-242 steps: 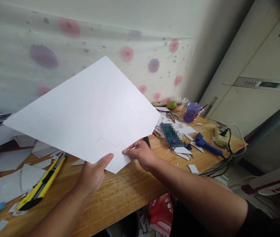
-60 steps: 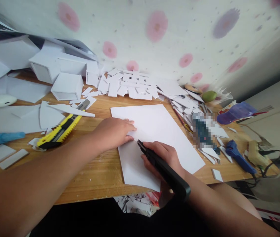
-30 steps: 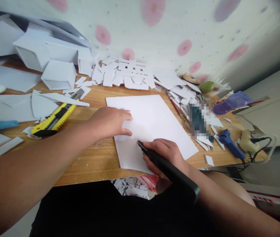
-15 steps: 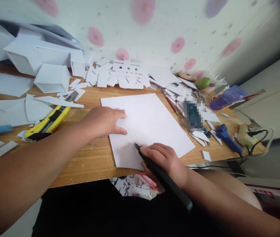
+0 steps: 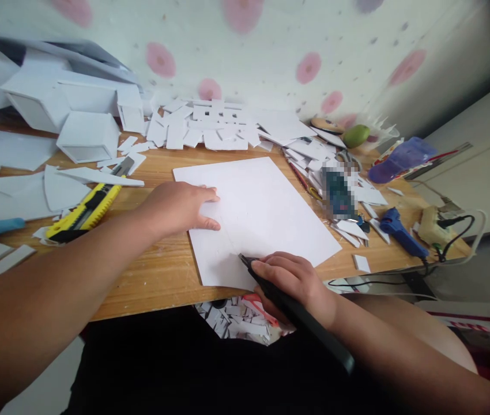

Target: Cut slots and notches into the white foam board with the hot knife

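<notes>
A white foam board sheet (image 5: 266, 213) lies flat on the wooden table, its near edge by the table's front. My left hand (image 5: 187, 206) presses on the sheet's left side, thumb and fingers spread apart. My right hand (image 5: 292, 282) is wrapped round a black utility knife (image 5: 309, 325), whose handle slants down to the right toward me. The knife's tip is over the near part of the sheet; whether it touches is hard to see. Faint lines show on the board between the tip and my left hand.
A yellow box cutter (image 5: 89, 210) lies left of my left forearm. White box shapes (image 5: 87, 135) and offcuts (image 5: 219, 127) line the back. On the right are a blue glue gun (image 5: 403, 233), a power strip (image 5: 430, 227) and cables. Scraps fill a container (image 5: 240, 323) below the table edge.
My right hand and the knife have shifted slightly right, the tip a little lower on the board. My left hand stays spread on the sheet. The whole view has moved slightly.
</notes>
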Tool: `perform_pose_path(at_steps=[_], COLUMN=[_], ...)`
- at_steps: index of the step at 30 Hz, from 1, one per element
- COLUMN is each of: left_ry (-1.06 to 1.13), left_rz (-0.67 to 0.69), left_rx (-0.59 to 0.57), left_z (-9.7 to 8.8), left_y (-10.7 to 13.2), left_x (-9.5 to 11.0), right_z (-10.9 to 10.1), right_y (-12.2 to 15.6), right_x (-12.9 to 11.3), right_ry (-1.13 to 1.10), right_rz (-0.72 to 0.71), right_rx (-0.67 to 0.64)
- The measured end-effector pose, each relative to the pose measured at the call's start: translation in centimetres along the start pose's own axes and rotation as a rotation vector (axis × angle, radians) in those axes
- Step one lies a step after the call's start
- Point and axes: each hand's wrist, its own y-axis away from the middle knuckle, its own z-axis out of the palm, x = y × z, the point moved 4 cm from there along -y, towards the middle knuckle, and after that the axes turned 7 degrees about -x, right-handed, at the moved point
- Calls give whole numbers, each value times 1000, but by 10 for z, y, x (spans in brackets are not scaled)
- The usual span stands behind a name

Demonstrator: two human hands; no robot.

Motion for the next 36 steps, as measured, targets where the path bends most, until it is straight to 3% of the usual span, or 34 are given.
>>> perform_pose_path(at_steps=[17, 19, 24, 27, 36], left_ry=[-5, -9, -1, 6, 56], left_rz=[-23, -27, 46, 106, 175], left_rx=[-9, -4, -10, -49, -67], left_z=[-3, -2, -4, -7, -10], left_y=[3, 3, 3, 4, 7], left_x=[4, 4, 2, -4, -9], right_z=[-11, -17, -27, -19, 14], right_y=[3, 6, 12, 3, -43], right_x=[9, 13, 36, 45, 42], right_ry=[-126, -162, -351, -451, -378], right_rz=[79, 147, 483, 559, 550], right_rx=[-26, 12, 220, 295, 231])
